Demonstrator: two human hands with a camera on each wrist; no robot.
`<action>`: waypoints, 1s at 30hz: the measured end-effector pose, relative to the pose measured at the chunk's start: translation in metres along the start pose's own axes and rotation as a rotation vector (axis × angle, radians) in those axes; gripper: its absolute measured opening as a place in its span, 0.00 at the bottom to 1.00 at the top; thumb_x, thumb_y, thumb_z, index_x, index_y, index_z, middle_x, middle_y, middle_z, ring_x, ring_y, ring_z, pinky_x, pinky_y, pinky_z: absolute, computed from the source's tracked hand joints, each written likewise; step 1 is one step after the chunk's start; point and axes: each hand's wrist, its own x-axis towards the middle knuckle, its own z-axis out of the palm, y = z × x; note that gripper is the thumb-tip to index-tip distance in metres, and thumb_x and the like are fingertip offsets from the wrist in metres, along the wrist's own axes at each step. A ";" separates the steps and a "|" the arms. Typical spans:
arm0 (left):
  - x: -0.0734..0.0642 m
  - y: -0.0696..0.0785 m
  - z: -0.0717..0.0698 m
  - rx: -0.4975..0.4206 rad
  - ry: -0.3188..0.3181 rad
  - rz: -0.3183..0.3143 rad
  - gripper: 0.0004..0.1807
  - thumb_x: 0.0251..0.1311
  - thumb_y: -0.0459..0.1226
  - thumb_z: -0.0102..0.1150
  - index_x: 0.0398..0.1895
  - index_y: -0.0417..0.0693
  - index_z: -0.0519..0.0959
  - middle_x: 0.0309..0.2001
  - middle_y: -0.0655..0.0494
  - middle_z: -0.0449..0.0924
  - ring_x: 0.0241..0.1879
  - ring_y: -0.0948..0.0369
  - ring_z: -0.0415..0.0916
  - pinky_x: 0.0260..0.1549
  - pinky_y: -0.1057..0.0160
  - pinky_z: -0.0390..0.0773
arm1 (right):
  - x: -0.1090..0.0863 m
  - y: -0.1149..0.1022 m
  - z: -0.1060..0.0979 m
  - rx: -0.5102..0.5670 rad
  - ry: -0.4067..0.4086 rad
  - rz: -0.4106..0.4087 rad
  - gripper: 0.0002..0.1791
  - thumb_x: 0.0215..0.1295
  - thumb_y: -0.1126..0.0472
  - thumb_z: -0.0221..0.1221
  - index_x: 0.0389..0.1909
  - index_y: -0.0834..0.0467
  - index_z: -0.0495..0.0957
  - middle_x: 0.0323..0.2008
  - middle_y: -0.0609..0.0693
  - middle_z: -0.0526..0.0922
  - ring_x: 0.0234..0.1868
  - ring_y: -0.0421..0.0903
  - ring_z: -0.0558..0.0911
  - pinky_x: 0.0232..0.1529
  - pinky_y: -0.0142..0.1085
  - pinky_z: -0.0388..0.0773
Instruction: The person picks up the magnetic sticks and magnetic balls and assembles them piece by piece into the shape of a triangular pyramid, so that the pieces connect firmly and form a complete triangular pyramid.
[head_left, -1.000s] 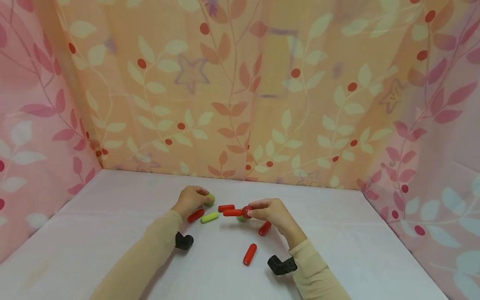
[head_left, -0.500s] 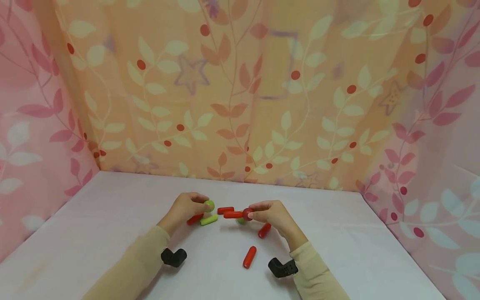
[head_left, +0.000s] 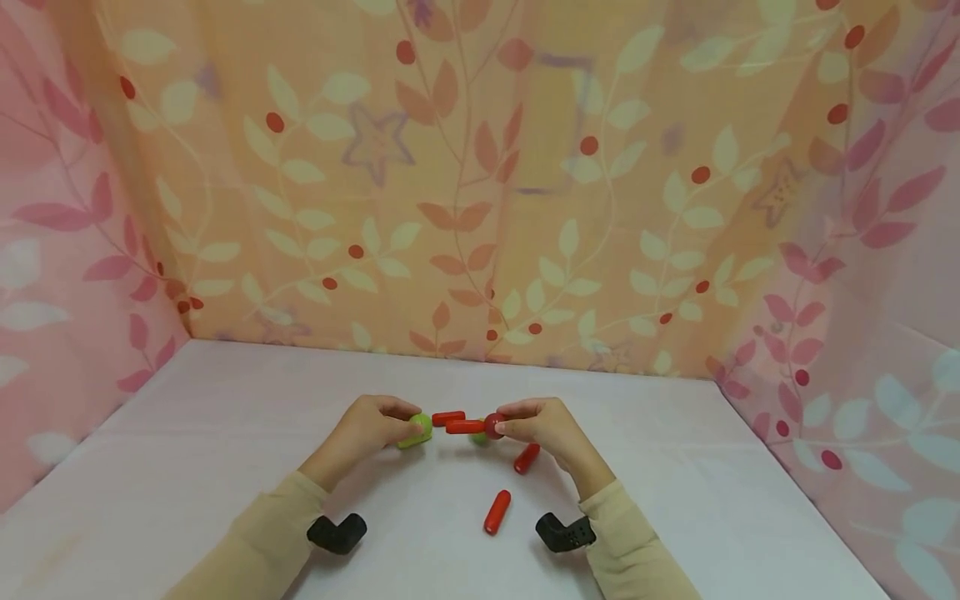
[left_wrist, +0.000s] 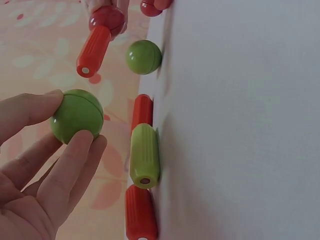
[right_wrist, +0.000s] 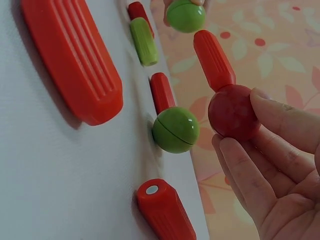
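My left hand (head_left: 366,429) pinches a glossy green ball (left_wrist: 77,117) between thumb and fingertips, held off the table. My right hand (head_left: 553,433) grips a dark red ball (right_wrist: 234,112) with its fingertips. From that ball a red ribbed rod (right_wrist: 215,60) sticks out, joined end-on and pointing toward the green ball, with a gap between. Below my left hand lie a light green rod (left_wrist: 145,156) and a red rod (left_wrist: 141,212), the latter hidden in the head view. A second green ball (right_wrist: 176,130) rests on the table, largely covered by the held pieces in the head view.
Another red rod (head_left: 448,418) lies behind the held rod. Two more red rods, one by my right hand (head_left: 527,458) and one nearer the front (head_left: 497,512), lie on the white tablecloth (head_left: 420,550). A patterned curtain (head_left: 465,183) stands along the back and sides.
My left hand has drawn the green ball toward me, so it now overlaps the light green rod in the head view. My right hand has stayed almost still with the red ball and rod.
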 end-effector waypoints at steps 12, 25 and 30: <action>-0.007 0.005 -0.001 -0.026 -0.053 0.087 0.17 0.50 0.40 0.74 0.44 0.45 0.85 0.40 0.55 0.86 0.41 0.61 0.78 0.40 0.65 0.75 | -0.003 -0.003 0.003 -0.001 -0.021 -0.017 0.17 0.58 0.57 0.70 0.48 0.57 0.86 0.41 0.51 0.90 0.45 0.43 0.85 0.52 0.41 0.81; -0.009 0.006 0.002 -0.064 -0.059 0.084 0.16 0.50 0.39 0.74 0.42 0.45 0.85 0.39 0.55 0.86 0.40 0.60 0.78 0.39 0.65 0.76 | -0.005 -0.007 0.004 -0.021 -0.005 -0.009 0.16 0.58 0.57 0.70 0.47 0.57 0.87 0.43 0.51 0.90 0.46 0.44 0.84 0.49 0.39 0.80; -0.007 0.003 0.004 -0.055 -0.058 0.061 0.15 0.51 0.39 0.74 0.43 0.46 0.85 0.40 0.56 0.86 0.42 0.60 0.78 0.41 0.65 0.75 | -0.005 -0.004 0.005 -0.014 -0.014 -0.006 0.16 0.58 0.57 0.70 0.47 0.57 0.87 0.43 0.51 0.90 0.46 0.44 0.85 0.52 0.42 0.80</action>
